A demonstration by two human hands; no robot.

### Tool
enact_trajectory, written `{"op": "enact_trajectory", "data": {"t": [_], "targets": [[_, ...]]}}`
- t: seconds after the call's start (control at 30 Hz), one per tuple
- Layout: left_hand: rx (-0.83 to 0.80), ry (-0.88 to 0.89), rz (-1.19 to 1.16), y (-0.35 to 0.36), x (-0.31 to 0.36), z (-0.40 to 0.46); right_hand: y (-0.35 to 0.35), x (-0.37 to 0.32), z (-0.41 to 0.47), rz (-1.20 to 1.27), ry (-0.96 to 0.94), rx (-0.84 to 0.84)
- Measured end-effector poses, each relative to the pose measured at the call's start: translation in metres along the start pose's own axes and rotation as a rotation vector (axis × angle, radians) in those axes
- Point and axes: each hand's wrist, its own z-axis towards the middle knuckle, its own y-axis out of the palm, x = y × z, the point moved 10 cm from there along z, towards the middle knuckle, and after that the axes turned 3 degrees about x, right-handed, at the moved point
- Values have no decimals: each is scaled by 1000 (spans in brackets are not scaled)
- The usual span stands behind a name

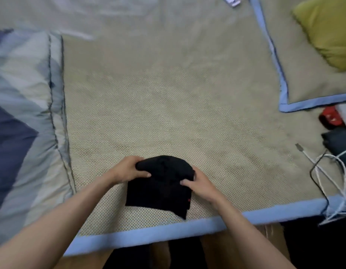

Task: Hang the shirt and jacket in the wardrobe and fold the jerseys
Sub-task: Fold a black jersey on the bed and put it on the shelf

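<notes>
Jerseys: one black jersey (160, 189), folded small, on the woven mat (168, 105) near its blue front border
Hands: two
Left hand (127, 169): fingers curled over the jersey's far-left fold
Right hand (199, 183): gripping its right edge

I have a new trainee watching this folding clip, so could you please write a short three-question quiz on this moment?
1. True or false: both hands hold the black jersey.
2. Which lies nearest the white cable? A) the yellow-green pillow B) the dark folded garment C) the striped quilt
3. Fill in: the jersey rests on a woven mat edged in ____.

Key
1. True: the left hand and the right hand each grip its far, folded-over end.
2. B
3. Light blue
</notes>
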Motion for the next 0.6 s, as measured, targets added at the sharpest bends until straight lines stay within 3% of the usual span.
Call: {"op": "enact_trajectory", "data": {"t": [0.1,0.2,0.4,0.6], "targets": [[19,50,-251,-45,48,-35,-36,-27,-45,272,25,211],[-18,203,-337,-86,120,-83,-72,-75,-114,403,-33,405],[-54,563,-368,-139,274,-219,-115,-181,-323,417,-350,802],[-187,827,-375,-138,407,-356,-130,-219,-514,495,-575,1146]]}}
